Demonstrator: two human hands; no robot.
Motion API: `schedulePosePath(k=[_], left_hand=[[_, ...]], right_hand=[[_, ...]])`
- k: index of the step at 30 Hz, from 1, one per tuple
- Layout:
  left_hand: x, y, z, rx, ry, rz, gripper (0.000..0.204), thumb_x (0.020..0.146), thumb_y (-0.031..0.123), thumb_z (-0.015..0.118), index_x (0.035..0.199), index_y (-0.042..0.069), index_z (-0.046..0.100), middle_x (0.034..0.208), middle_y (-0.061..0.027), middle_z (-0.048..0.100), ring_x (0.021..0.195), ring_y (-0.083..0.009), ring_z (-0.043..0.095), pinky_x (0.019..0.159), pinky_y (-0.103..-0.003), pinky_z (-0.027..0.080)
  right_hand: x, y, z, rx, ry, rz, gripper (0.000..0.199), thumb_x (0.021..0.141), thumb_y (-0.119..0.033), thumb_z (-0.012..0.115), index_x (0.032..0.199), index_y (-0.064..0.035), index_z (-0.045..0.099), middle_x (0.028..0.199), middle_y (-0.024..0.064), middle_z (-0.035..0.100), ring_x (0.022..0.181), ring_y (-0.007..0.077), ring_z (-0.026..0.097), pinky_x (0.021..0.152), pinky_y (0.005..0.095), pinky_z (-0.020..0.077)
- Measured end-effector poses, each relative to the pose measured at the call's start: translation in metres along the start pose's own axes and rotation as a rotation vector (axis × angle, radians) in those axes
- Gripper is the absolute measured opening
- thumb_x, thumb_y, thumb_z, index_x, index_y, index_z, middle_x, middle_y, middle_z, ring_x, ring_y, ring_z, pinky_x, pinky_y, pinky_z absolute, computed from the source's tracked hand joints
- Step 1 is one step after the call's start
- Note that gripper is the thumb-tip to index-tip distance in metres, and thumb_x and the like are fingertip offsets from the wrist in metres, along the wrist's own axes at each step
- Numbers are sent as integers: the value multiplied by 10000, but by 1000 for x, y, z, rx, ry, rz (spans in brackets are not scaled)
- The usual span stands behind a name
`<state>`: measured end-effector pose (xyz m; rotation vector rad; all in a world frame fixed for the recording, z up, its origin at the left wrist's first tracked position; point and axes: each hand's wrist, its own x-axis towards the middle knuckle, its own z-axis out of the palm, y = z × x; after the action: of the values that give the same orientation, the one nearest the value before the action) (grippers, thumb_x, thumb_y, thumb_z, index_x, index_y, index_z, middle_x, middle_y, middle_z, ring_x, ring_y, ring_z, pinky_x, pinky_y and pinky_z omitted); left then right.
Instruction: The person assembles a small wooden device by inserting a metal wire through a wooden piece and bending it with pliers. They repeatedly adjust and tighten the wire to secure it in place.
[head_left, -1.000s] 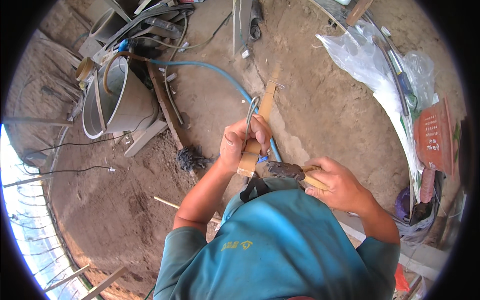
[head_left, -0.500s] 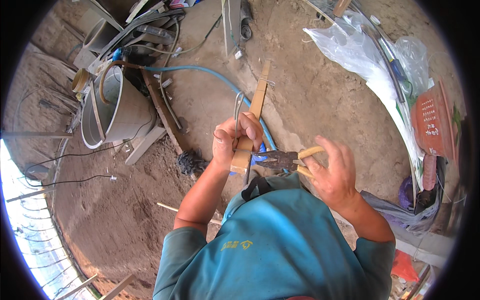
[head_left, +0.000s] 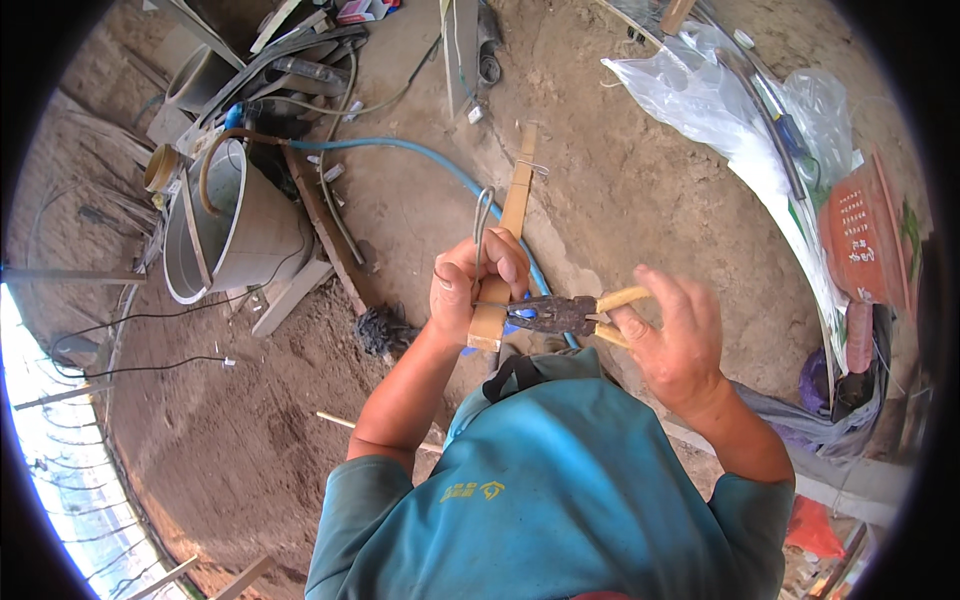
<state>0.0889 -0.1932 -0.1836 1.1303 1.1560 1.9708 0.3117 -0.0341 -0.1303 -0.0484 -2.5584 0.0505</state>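
My left hand is closed around the near part of a long wooden strip, which points away from me. A bent metal wire sticks up from the same grip in a narrow loop. Another thin wire crosses the strip near its far end. In my right hand is a pair of pliers with yellow handles and dark, worn jaws. The jaw tips are at the strip's right side, close to its near end and my left fingers. Whether they grip wire there is too small to tell.
A blue hose runs behind the strip. To the left a large grey bucket stands tilted beside boards and cables. Clear plastic sheeting and a reddish-brown pot lie to the right. The ground is bare soil.
The strip's near end and the pliers have shifted slightly, and my right hand has moved a little to the right. Both hands keep their holds.
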Motion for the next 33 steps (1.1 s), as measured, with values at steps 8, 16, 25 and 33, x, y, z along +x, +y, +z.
schedulePosePath(k=[8,16,25,33], left_hand=[[-2,0,1,-25,8,-6,871,956,864,240,860,62,567,745,-94,588,736,-199,509,686,-324,438],[-3,2,-1,-16,3,-14,876,952,868,242,857,61,568,753,-97,586,741,-201,514,687,-324,439],[-2,2,1,-38,19,-23,883,944,877,243,852,59,563,743,-98,583,729,-204,509,688,-324,441],[-2,2,0,-11,3,-13,882,958,863,224,845,56,561,734,-94,583,727,-207,507,687,-330,442]], right_hand=[[3,-1,-4,-38,4,3,211,859,-176,780,1067,-142,765,1315,144,629,1111,316,588,917,473,487],[0,-4,-2,-41,2,3,210,844,-165,779,1052,-144,764,1302,140,633,1092,310,593,872,453,488],[1,-1,-1,-37,15,-16,220,825,-158,775,1043,-146,755,1269,128,637,1055,304,604,826,426,484],[14,17,-12,-16,-45,-148,258,804,-187,776,1011,-76,671,1126,124,632,837,256,590,652,393,460]])
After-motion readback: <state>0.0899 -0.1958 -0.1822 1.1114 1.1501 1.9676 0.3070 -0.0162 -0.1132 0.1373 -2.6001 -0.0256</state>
